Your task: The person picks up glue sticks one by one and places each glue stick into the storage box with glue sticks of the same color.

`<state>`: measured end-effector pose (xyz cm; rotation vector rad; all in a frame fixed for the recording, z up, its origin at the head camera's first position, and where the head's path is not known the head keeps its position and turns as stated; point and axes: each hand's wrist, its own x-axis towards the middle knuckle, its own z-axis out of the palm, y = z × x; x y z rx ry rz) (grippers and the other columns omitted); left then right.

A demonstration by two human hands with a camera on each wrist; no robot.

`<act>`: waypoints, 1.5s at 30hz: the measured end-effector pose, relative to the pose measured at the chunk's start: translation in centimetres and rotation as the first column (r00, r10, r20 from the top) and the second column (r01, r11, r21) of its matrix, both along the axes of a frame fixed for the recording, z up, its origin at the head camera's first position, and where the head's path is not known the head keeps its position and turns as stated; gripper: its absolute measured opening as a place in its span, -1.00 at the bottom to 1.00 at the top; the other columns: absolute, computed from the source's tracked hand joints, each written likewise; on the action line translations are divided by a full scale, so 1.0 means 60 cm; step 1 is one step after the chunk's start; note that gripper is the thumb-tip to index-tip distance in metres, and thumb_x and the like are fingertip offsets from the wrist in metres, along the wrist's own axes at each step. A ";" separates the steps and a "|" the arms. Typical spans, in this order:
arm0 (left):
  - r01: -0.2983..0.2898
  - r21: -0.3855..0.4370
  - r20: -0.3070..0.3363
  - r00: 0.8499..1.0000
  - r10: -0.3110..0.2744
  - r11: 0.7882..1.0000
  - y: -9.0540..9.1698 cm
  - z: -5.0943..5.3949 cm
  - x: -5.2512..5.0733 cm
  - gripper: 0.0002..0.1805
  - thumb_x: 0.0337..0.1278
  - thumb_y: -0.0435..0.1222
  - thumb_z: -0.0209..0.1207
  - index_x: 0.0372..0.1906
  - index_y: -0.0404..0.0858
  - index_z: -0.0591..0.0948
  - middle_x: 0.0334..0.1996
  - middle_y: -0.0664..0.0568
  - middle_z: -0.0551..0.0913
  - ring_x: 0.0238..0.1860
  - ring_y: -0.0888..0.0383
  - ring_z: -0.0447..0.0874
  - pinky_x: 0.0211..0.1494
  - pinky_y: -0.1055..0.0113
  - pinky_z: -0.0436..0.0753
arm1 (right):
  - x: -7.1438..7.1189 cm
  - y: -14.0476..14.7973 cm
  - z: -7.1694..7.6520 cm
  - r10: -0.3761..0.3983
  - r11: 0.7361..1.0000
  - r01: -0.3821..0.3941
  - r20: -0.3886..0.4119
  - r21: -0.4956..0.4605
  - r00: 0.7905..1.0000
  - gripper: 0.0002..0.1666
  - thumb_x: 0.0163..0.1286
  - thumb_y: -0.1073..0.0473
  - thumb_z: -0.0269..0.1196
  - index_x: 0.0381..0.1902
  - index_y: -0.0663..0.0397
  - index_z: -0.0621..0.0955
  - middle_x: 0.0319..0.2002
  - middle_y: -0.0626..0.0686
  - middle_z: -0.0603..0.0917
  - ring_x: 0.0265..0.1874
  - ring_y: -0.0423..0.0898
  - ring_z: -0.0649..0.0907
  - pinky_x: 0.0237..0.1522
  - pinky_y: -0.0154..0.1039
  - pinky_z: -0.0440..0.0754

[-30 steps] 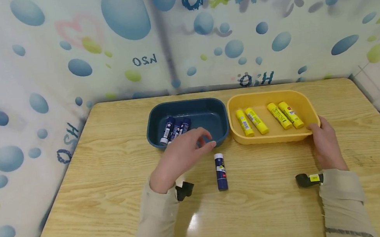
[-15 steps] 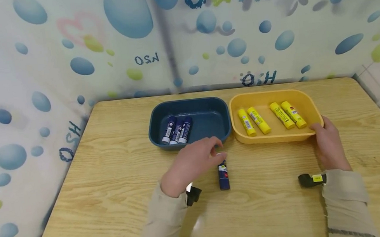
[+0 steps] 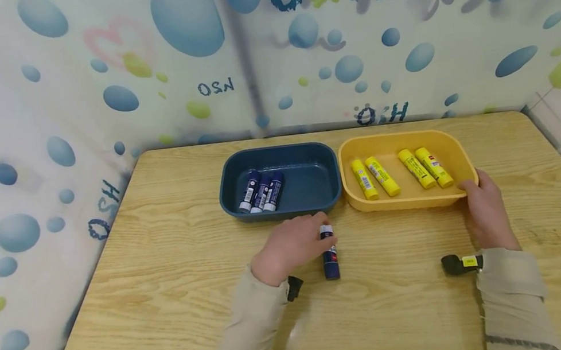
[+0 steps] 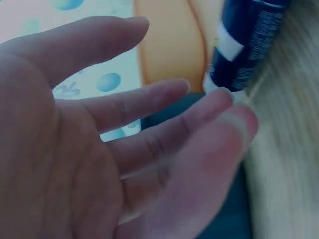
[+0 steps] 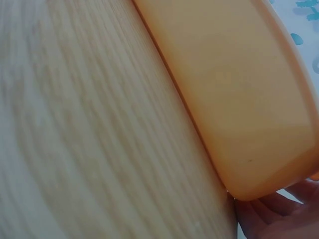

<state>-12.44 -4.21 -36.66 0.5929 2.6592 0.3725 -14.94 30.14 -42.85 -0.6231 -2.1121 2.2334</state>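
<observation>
A dark blue glue stick (image 3: 330, 264) with a white cap lies on the table, pointing away from me. My left hand (image 3: 291, 246) hovers over its capped end, thumb and fingers on either side. In the left wrist view, the fingertips come close to the glue stick (image 4: 244, 45) without curling round it; contact is unclear. My right hand (image 3: 488, 215) holds the near right corner of a yellow tray (image 3: 403, 203), thumb on the rim. From the right wrist, its fingers (image 5: 264, 211) show under the tray's corner (image 5: 239, 139).
To the left, against the yellow tray, stands a dark blue tray (image 3: 310, 189) with three blue glue sticks (image 3: 260, 193) in its left half. Several yellow glue sticks (image 3: 382, 176) lie in the yellow tray. A patterned wall (image 3: 267, 55) rises behind the wooden table (image 3: 165, 257).
My left hand has moved right and toward me, from above the blue tray's near edge down to the loose glue stick. The right hand stays on the yellow tray.
</observation>
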 end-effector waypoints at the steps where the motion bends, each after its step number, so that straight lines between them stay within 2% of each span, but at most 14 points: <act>1: -0.007 -0.011 0.000 1.000 0.007 1.000 0.001 -0.002 0.000 -0.53 0.11 0.07 0.04 0.06 -0.07 0.44 -0.39 0.19 0.53 -0.42 0.24 0.45 -0.39 0.35 0.45 | 0.000 0.000 0.000 0.000 1.000 0.000 0.000 0.001 1.000 -0.38 0.39 0.18 -0.13 0.38 -0.03 0.03 0.26 0.01 0.08 0.14 -0.14 0.21 0.16 -0.39 0.22; 7: -0.050 -0.069 0.009 0.999 0.050 0.996 0.010 -0.011 -0.001 -0.48 0.13 0.08 0.01 0.13 -0.09 0.40 -0.10 0.10 0.55 -0.19 0.18 0.51 -0.15 0.23 0.50 | 0.000 0.000 0.001 -0.001 1.000 0.000 0.010 0.028 1.000 -0.38 0.38 0.18 -0.12 0.38 -0.04 0.03 0.26 0.01 0.09 0.13 -0.14 0.21 0.12 -0.43 0.24; 11: -0.077 -0.102 0.011 0.997 0.079 0.992 0.019 -0.021 -0.001 -0.45 0.09 0.12 0.03 0.12 -0.09 0.38 -0.09 0.08 0.55 -0.18 0.14 0.52 -0.18 0.21 0.51 | 0.000 0.000 0.001 -0.003 1.000 0.002 0.012 0.028 1.000 -0.37 0.38 0.17 -0.11 0.38 -0.04 0.04 0.26 0.02 0.09 0.12 -0.14 0.22 0.10 -0.45 0.26; 16: -0.099 -0.144 -0.016 0.995 0.097 0.985 0.031 -0.032 0.002 -0.36 0.00 0.17 0.07 0.12 -0.12 0.37 -0.08 0.06 0.56 -0.17 0.08 0.54 -0.23 0.19 0.53 | 0.001 0.001 0.001 0.008 0.999 -0.009 0.031 0.053 0.999 -0.36 0.38 0.16 -0.12 0.38 -0.05 0.01 0.27 0.01 0.08 0.13 -0.14 0.21 0.14 -0.43 0.23; 22: -0.126 -0.150 -0.028 0.992 0.123 0.981 0.038 -0.038 0.004 -0.34 -0.04 0.14 0.14 0.13 -0.14 0.35 -0.13 0.02 0.54 -0.23 0.07 0.54 -0.28 0.20 0.52 | 0.000 0.002 0.002 0.014 0.996 -0.019 0.057 0.083 0.998 -0.36 0.39 0.13 -0.12 0.39 -0.08 -0.01 0.29 0.00 0.06 0.16 -0.15 0.19 0.20 -0.38 0.16; 30: -0.092 -0.148 -0.027 0.996 0.089 0.985 0.039 -0.042 0.003 -0.42 -0.05 -0.01 0.21 0.08 -0.16 0.37 -0.31 0.04 0.52 -0.41 0.15 0.47 -0.49 0.30 0.42 | 0.002 0.000 0.003 0.011 0.998 -0.013 0.039 0.062 0.999 -0.37 0.38 0.15 -0.12 0.38 -0.06 0.02 0.26 0.01 0.08 0.13 -0.14 0.21 0.12 -0.44 0.24; 37: -0.074 -0.132 -0.022 0.997 0.072 0.988 0.036 -0.042 0.003 -0.46 -0.04 -0.09 0.21 0.07 -0.18 0.37 -0.28 0.02 0.52 -0.42 0.13 0.48 -0.51 0.30 0.42 | 0.003 0.000 0.002 0.001 0.994 -0.007 0.056 0.110 0.998 -0.36 0.37 0.14 -0.11 0.38 -0.05 0.04 0.23 0.02 0.13 0.08 -0.14 0.24 0.03 -0.48 0.28; 45: -0.061 -0.106 -0.015 0.998 0.059 0.993 0.032 -0.040 0.001 -0.50 -0.03 -0.13 0.20 0.05 -0.16 0.34 -0.30 0.04 0.50 -0.44 0.16 0.44 -0.50 0.32 0.42 | 0.004 0.000 0.004 0.018 0.990 -0.027 0.067 0.142 0.998 -0.36 0.39 0.10 -0.13 0.39 -0.10 0.00 0.28 0.01 0.08 0.12 -0.14 0.22 0.14 -0.41 0.23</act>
